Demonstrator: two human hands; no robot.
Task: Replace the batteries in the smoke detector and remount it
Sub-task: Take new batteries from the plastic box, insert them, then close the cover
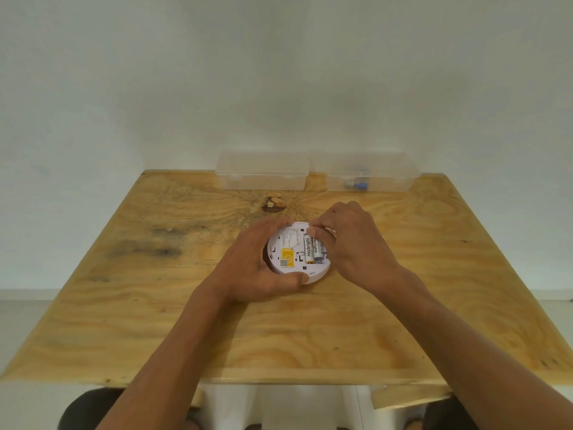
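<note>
Here, mid-table, the left hand (pixel 257 265) curls round the upturned white smoke detector (pixel 291 259), thumb on its near rim, while the right hand (pixel 350 240) pinches the far end of the right of two batteries (pixel 312 248) lying side by side inside.

White smoke detector (pixel 299 252) with yellow label (pixel 287 255); white batteries (pixel 311 249), black lettering; tan, dark-stained plywood table (pixel 186 305).

I see a worn plywood table (pixel 403 305) against a plain pale wall (pixel 279 72). Pale floor (pixel 18 324) shows beside it.
</note>
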